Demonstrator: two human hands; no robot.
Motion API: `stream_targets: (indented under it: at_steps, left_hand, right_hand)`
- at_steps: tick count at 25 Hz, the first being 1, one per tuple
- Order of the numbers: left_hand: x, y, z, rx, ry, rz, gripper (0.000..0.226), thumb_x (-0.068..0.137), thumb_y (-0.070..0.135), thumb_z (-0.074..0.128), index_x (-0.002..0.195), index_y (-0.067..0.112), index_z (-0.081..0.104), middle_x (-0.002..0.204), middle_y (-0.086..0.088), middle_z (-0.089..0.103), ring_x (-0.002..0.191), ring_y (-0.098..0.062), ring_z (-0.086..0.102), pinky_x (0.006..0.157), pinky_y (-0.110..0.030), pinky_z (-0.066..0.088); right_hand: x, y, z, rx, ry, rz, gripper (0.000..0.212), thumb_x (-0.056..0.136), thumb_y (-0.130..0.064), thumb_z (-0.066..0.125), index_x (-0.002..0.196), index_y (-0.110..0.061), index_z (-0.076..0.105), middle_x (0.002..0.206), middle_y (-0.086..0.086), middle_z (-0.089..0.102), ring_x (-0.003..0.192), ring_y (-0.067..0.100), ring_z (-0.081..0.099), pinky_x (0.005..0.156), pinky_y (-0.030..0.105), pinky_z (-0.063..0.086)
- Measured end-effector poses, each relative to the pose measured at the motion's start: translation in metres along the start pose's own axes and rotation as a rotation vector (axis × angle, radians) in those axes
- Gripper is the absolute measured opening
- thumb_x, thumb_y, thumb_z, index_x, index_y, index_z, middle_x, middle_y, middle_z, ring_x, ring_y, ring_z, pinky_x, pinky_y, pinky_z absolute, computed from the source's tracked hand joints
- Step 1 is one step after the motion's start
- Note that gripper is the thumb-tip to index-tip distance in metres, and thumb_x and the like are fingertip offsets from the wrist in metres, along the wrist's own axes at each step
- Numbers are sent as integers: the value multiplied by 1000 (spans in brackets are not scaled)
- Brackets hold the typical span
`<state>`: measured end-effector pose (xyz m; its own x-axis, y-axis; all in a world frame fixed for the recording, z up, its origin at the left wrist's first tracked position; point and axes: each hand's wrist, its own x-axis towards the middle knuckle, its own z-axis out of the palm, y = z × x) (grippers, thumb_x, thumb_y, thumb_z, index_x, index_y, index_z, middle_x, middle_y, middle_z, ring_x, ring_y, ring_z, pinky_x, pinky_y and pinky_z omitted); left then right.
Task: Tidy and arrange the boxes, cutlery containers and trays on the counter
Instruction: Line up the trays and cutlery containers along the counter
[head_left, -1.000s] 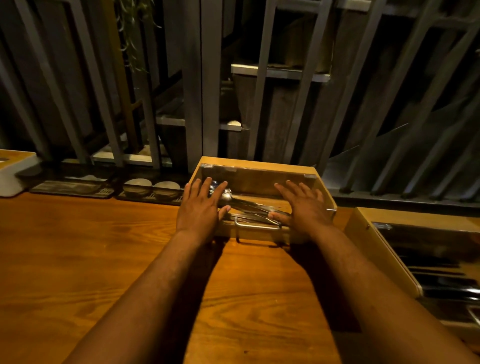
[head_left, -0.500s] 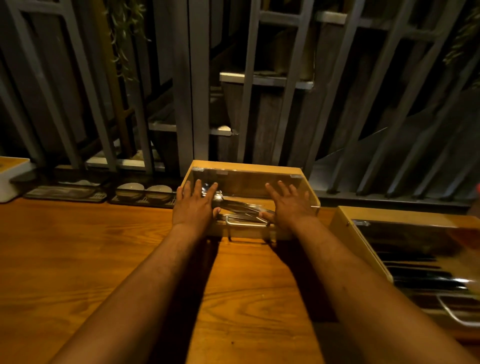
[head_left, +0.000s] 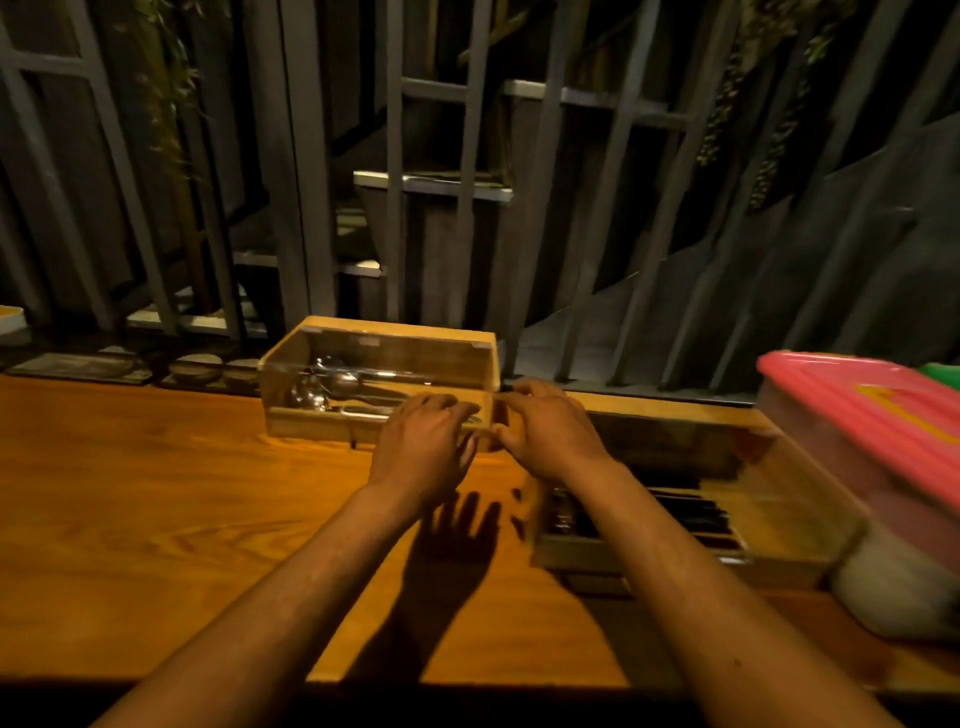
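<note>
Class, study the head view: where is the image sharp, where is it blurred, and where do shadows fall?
Head view: warm, dim light; the clear-lidded cutlery box is fairly sharp; the pink-lidded tub and second cutlery box at right are motion-smeared; the left hand casts a hard shadow on the counter; the background bars bow, wide-angle.

counter (head_left: 156, 499): glossy grained wood | cutlery box (head_left: 379, 382): pale wood, clear shiny plastic lid | spoons (head_left: 332, 387): polished metal | right-edge container lid (head_left: 862, 410): glossy pink plastic
</note>
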<state>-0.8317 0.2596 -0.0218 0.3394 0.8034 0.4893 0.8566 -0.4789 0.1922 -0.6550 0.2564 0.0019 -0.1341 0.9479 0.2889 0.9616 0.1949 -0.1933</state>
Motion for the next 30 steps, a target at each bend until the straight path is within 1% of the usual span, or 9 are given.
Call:
stream_targets:
  at_steps: [2, 4, 7, 9, 11, 13, 18, 23, 30]
  left_hand:
    - [-12, 56, 12, -12, 13, 20, 38, 93, 40, 53, 130, 29, 57, 128, 0, 61, 120, -21, 51, 95, -35, 40]
    - [-20, 106, 27, -8, 3, 37, 41, 95, 41, 50, 134, 30, 53, 132, 0, 59, 122, -20, 49, 95, -33, 40]
    - [-21, 152, 47, 30, -69, -9, 49, 97, 49, 45, 143, 32, 43, 145, -2, 48, 135, -21, 38, 106, -36, 34]
    - [-19, 164, 60, 80, -124, -44, 56, 96, 56, 41, 147, 35, 34, 153, -3, 37, 143, -23, 27, 115, -42, 26]
    - [-21, 166, 72, 127, -136, -67, 60, 96, 61, 35, 149, 37, 26, 158, -4, 30, 146, -24, 20, 118, -44, 20]
    - [-24, 161, 80, 163, -121, -73, 61, 96, 62, 29, 151, 38, 21, 160, -5, 25, 148, -25, 17, 120, -43, 14]
    - [-12, 147, 91, 217, -87, -72, 65, 94, 62, 13, 152, 35, 18, 160, -8, 25, 148, -28, 17, 120, -44, 14]
    - [31, 123, 109, 241, -113, -81, 60, 98, 58, 21, 153, 33, 15, 160, -9, 23, 148, -28, 14, 120, -45, 14]
    - [82, 90, 136, 236, -101, -82, 64, 95, 60, 14, 153, 33, 15, 160, -9, 24, 148, -28, 14, 120, -46, 12]
  right_hand:
    - [-29, 47, -12, -15, 14, -2, 49, 91, -48, 54, 138, -35, 50, 147, 2, 44, 135, 25, 39, 109, 46, 34]
    - [-60, 96, -22, -17, 35, 32, 50, 90, -52, 55, 137, -35, 50, 147, 0, 45, 135, 22, 39, 110, 44, 33]
    - [-106, 155, -32, 1, -3, 100, 63, 85, -66, 53, 140, -37, 47, 149, -1, 42, 138, 20, 36, 112, 46, 30]
    - [-125, 182, -34, -67, -57, 113, 77, 79, -74, 51, 147, -42, 33, 157, -3, 32, 145, 19, 25, 117, 51, 19]
    - [-133, 200, -33, -123, -59, 126, 85, 78, -78, 48, 151, -45, 20, 162, -4, 20, 149, 21, 14, 119, 54, 10]
    - [-133, 208, -28, -146, -32, 113, 87, 78, -81, 43, 151, -45, 14, 163, -5, 16, 150, 23, 11, 119, 55, 8]
    - [-106, 213, -20, -147, -29, 74, 86, 79, -81, 41, 152, -44, 14, 163, -5, 15, 149, 25, 11, 119, 54, 10]
    - [-54, 222, -6, -156, -30, 69, 87, 79, -80, 43, 152, -42, 15, 163, -3, 18, 149, 25, 14, 119, 54, 11]
    - [8, 234, 11, -183, -35, 85, 87, 79, -81, 41, 152, -42, 15, 162, -2, 19, 148, 26, 14, 119, 54, 12]
